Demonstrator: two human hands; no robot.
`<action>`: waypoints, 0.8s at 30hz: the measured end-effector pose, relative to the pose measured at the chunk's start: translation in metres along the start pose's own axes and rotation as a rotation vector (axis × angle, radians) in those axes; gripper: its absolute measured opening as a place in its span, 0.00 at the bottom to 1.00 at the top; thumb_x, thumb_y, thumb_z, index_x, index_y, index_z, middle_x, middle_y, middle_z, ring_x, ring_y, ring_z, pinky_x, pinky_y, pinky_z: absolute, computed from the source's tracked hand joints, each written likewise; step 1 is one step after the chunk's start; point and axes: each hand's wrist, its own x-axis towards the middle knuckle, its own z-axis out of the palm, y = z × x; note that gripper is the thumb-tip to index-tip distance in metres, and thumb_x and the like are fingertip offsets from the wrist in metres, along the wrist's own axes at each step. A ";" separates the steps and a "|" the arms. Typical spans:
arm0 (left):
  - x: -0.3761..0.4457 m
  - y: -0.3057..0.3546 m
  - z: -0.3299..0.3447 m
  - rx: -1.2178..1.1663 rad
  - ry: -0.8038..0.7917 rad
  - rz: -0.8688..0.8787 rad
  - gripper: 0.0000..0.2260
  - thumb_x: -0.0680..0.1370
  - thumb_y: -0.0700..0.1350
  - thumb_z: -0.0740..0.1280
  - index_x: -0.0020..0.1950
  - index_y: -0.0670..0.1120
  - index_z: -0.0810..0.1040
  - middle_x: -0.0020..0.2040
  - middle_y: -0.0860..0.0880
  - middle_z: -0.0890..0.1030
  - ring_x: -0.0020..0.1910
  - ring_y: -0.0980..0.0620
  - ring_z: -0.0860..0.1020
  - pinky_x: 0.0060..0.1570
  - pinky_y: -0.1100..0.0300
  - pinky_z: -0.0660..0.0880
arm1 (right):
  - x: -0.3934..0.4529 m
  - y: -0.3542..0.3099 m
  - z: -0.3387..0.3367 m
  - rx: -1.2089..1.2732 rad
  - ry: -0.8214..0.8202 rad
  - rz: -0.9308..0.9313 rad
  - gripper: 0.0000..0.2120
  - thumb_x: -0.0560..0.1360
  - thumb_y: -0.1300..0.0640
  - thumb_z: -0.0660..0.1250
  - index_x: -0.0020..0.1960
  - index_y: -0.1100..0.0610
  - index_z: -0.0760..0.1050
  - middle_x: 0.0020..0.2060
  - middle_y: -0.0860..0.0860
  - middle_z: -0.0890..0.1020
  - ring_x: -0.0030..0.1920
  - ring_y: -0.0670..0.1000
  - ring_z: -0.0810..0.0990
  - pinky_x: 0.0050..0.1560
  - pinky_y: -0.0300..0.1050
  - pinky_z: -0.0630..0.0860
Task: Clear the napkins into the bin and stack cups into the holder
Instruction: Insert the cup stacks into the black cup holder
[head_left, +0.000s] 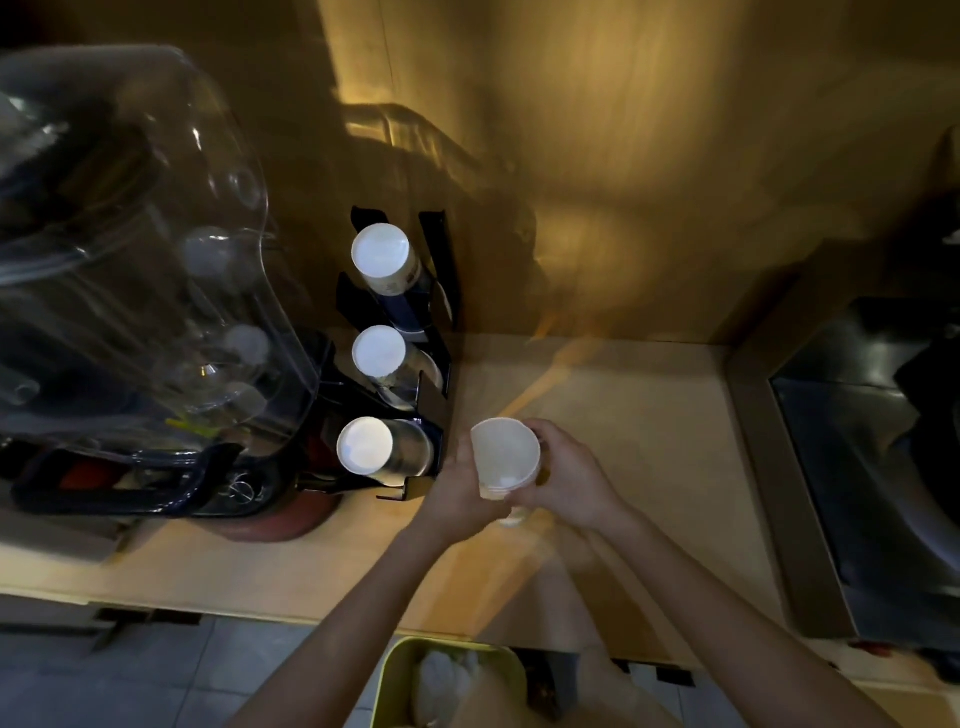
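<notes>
A white paper cup (505, 453) is held mouth-up above the wooden counter (623, 426), and further cups seem nested beneath it. My left hand (460, 493) grips its left side and bottom. My right hand (566, 478) wraps the right side. Just left of the hands stands a black cup holder (439, 332) with three slanted stacks of white cups: top stack (382, 254), middle stack (379, 351), bottom stack (366, 446). Below the counter edge sits a yellow-green bin (395, 675) with white crumpled napkins (447, 680) inside.
A large clear plastic cover (135, 249) over a dark appliance fills the left side. A red round object (280, 519) lies under its base. A dark metal appliance (857, 457) borders the counter on the right. A wooden wall stands behind.
</notes>
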 end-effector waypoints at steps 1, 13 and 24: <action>0.001 0.000 -0.001 -0.133 -0.019 -0.041 0.40 0.63 0.48 0.75 0.69 0.46 0.58 0.62 0.46 0.71 0.63 0.44 0.72 0.57 0.53 0.73 | -0.001 0.000 -0.002 0.002 0.001 -0.010 0.41 0.54 0.48 0.79 0.64 0.49 0.67 0.60 0.48 0.78 0.58 0.50 0.76 0.57 0.47 0.75; -0.004 0.018 -0.020 -0.704 0.088 -0.259 0.16 0.77 0.36 0.61 0.64 0.38 0.65 0.61 0.35 0.73 0.35 0.47 0.82 0.27 0.64 0.80 | -0.014 -0.017 -0.028 0.016 0.122 -0.239 0.40 0.59 0.57 0.79 0.66 0.50 0.65 0.59 0.40 0.71 0.60 0.45 0.71 0.59 0.41 0.70; -0.038 0.047 -0.064 -0.315 0.398 0.416 0.05 0.77 0.35 0.61 0.48 0.44 0.66 0.54 0.59 0.75 0.39 0.65 0.79 0.35 0.69 0.74 | -0.005 -0.065 -0.048 0.928 -0.036 0.266 0.20 0.78 0.46 0.53 0.58 0.59 0.73 0.43 0.56 0.82 0.36 0.54 0.83 0.37 0.48 0.78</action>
